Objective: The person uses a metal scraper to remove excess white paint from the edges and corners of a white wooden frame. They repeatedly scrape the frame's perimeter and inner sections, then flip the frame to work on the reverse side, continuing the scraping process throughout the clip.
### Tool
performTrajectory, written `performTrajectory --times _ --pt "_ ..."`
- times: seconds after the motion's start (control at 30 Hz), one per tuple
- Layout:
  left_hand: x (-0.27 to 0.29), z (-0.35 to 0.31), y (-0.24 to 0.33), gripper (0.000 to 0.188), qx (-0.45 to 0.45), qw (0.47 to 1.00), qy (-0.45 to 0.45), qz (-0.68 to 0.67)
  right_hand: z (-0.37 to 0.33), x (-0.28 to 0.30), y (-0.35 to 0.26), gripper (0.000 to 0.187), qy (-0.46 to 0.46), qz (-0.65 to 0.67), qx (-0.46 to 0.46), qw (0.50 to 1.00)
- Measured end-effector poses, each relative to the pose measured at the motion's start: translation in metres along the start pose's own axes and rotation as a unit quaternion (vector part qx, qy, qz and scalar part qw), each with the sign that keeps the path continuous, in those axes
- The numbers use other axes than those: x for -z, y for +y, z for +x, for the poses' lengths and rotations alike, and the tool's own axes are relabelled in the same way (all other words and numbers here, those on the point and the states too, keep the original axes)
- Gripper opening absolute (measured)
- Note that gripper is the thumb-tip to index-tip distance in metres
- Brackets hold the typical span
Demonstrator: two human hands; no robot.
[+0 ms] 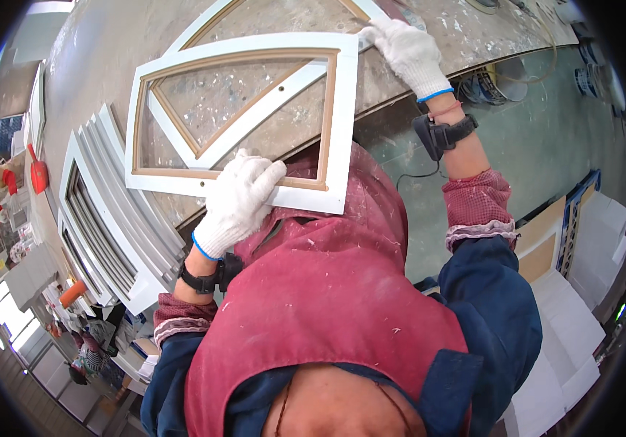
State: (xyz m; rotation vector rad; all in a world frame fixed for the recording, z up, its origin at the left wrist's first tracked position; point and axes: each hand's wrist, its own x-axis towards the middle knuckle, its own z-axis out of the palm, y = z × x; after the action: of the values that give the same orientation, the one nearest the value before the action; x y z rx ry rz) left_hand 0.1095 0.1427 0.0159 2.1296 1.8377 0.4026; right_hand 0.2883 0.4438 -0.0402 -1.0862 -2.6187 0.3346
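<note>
A white frame with a curved far side and a brown inner lip lies across a second white frame, whose slanted bars show through its opening. My left hand, in a white knit glove, is closed over the upper frame's near rail. Out to the right, my right hand, gloved alike, has its fingers curled at the lower frame's right end, just past the upper frame's corner. The fingertips there are partly hidden. A dull red thing beside that hand is too indistinct to name.
The paint-spotted worktable ends in an edge under my right wrist. Several more white frames stand stacked at left, near a red tool. Buckets sit below the table at right; cardboard lies lower right. People appear far left.
</note>
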Motion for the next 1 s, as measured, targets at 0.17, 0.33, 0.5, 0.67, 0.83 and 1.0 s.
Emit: performTrajectory --times 0.17,0.33,0.5,0.67,0.83,1.0 --pt "0.007 0.0 0.002 0.048 0.012 1.0 0.017 -0.022 -0.018 -0.021 0.015 0.027 0.107 0.041 0.128 0.985" --pt "0.005 0.0 0.003 0.047 0.021 1.0 0.019 -0.012 -0.049 -0.019 0.008 0.025 0.189 0.076 0.128 0.971" --pt "0.004 0.01 0.008 0.045 0.033 0.999 0.011 -0.003 -0.087 -0.012 -0.013 0.024 0.161 0.096 0.181 0.965" --pt "-0.012 0.017 0.003 0.04 0.03 0.999 0.024 0.004 -0.147 0.003 -0.04 0.033 0.056 0.106 0.293 0.949" --pt "-0.012 0.024 0.002 0.042 0.041 0.999 0.006 -0.024 -0.191 0.03 -0.059 0.034 -0.103 0.254 0.288 0.918" --pt "-0.018 0.037 -0.001 0.039 0.032 0.998 0.016 -0.055 -0.184 0.042 -0.048 0.039 0.025 0.286 0.15 0.946"
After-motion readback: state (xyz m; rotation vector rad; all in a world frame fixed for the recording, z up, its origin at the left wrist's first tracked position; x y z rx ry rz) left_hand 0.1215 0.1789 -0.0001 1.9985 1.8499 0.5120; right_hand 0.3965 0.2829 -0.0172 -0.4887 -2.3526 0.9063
